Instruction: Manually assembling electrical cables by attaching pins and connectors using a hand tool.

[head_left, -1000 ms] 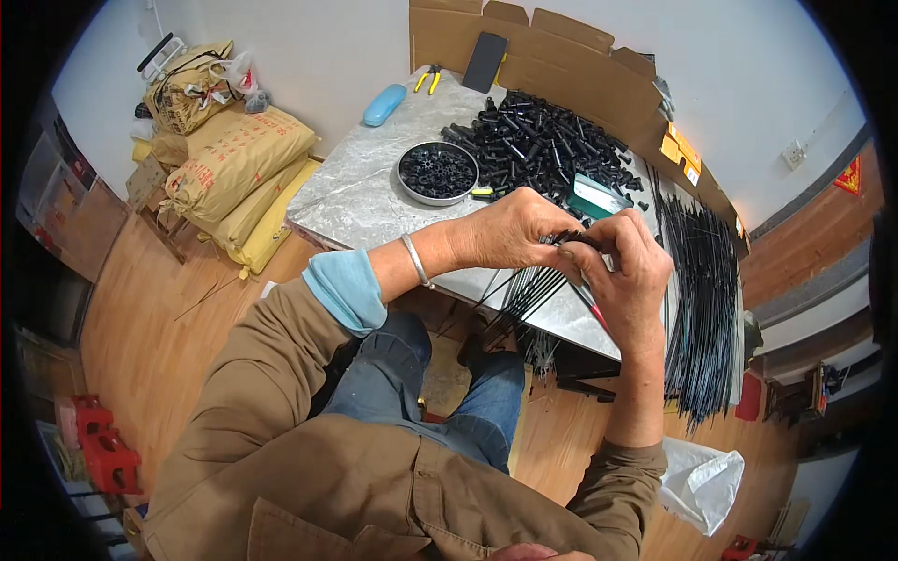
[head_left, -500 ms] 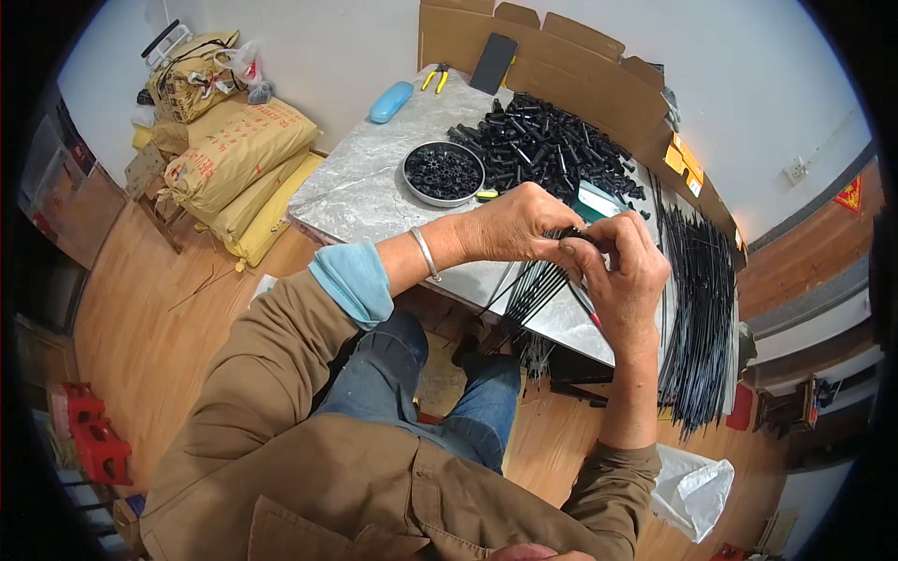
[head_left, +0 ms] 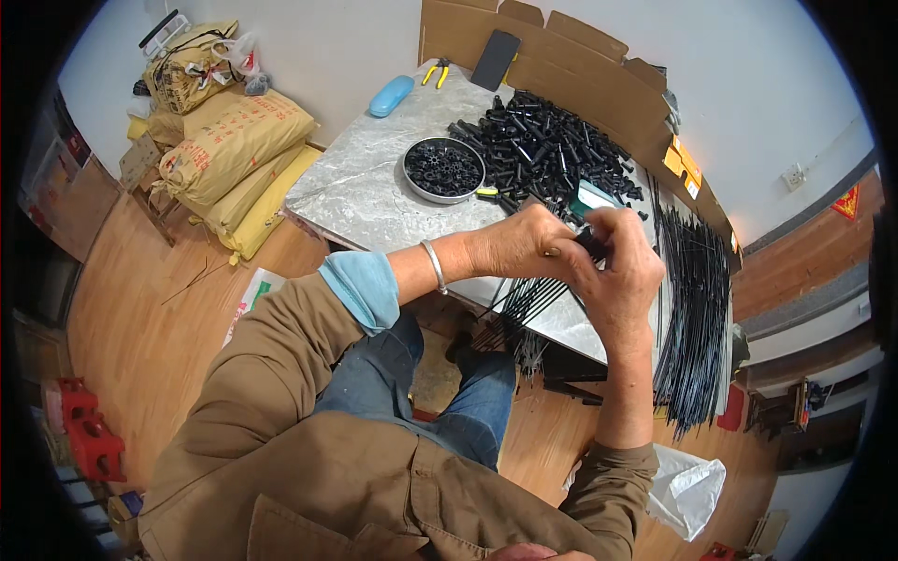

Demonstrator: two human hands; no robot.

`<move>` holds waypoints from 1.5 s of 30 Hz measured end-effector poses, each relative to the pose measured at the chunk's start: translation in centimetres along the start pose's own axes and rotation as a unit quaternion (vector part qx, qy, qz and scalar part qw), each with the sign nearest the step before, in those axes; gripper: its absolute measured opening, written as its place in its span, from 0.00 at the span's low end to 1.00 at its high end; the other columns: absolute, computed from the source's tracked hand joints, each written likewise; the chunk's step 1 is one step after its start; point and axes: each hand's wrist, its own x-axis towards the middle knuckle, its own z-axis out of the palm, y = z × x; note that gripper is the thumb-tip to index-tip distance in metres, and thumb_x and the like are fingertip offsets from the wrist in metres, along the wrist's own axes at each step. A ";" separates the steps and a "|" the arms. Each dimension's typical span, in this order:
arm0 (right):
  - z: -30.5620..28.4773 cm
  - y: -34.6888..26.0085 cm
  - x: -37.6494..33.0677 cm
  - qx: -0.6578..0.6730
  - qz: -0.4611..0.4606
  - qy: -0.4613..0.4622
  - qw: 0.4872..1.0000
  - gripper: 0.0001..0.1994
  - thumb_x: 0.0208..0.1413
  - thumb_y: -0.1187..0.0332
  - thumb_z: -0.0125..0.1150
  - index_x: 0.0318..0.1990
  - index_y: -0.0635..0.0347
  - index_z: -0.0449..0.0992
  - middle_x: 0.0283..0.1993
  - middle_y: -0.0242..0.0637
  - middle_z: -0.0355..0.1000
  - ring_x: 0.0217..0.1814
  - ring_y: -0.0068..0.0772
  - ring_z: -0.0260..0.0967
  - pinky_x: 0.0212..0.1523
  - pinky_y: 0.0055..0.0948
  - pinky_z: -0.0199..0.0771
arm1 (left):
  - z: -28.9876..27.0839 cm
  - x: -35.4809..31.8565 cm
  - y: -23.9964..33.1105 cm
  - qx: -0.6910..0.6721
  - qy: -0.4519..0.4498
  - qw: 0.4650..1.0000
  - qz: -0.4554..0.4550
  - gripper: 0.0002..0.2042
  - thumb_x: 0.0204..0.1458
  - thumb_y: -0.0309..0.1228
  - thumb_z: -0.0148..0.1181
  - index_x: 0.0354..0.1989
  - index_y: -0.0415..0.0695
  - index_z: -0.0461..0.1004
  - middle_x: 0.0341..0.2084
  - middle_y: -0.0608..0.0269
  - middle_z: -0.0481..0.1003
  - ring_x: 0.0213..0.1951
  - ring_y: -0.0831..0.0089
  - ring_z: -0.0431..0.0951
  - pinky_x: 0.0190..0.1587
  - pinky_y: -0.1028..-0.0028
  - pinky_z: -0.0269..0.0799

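Both my hands meet over the front of the grey marbled table. My left hand is closed, its fingers mostly hidden behind the right ones. A bundle of thin black rods hangs down from its grip past the table's front edge. My right hand pinches a small black part against the left fingertips; its exact shape is covered by the fingers. Just beyond the hands lies a green and clear item, partly hidden. A heap of short black tubes spreads behind it.
A round metal bowl holds small black notched pieces. Yellow-handled pliers, a blue case and a dark flat phone-like slab lie farther back. Long black rods cover the right side, beside a cardboard wall. Sacks stand left.
My hands have shifted slightly, with the right fingers turned and a black part now showing between them. The hanging rods have swung a little and spread at the lower end.
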 end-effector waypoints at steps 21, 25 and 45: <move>4.5 19.2 -4.4 -0.004 0.344 -0.034 0.938 0.11 0.55 0.65 0.58 0.34 0.66 0.77 0.23 0.30 0.71 0.23 0.17 0.60 0.25 0.21 0.62 | 6.0 -7.9 -4.1 0.225 -0.153 0.959 -0.085 0.48 0.37 0.60 0.60 0.60 0.33 0.57 0.66 0.38 0.43 0.68 0.44 0.39 0.67 0.50 0.38; 12.4 15.5 -5.2 0.099 0.249 -0.124 0.956 0.11 0.52 0.64 0.59 0.35 0.63 0.77 0.30 0.42 0.73 0.32 0.36 0.71 0.36 0.29 0.71 | 5.4 -8.5 -4.3 0.209 -0.164 0.958 -0.109 0.48 0.38 0.60 0.60 0.60 0.32 0.57 0.64 0.36 0.46 0.67 0.42 0.41 0.67 0.50 0.39; 10.0 26.8 -0.5 -0.222 0.225 -0.244 0.917 0.10 0.45 0.59 0.62 0.31 0.53 0.79 0.33 0.35 0.75 0.37 0.41 0.73 0.36 0.37 0.70 | 3.5 -7.1 -3.6 0.124 -0.230 0.954 -0.146 0.49 0.37 0.58 0.63 0.63 0.37 0.54 0.67 0.48 0.46 0.69 0.50 0.39 0.68 0.50 0.33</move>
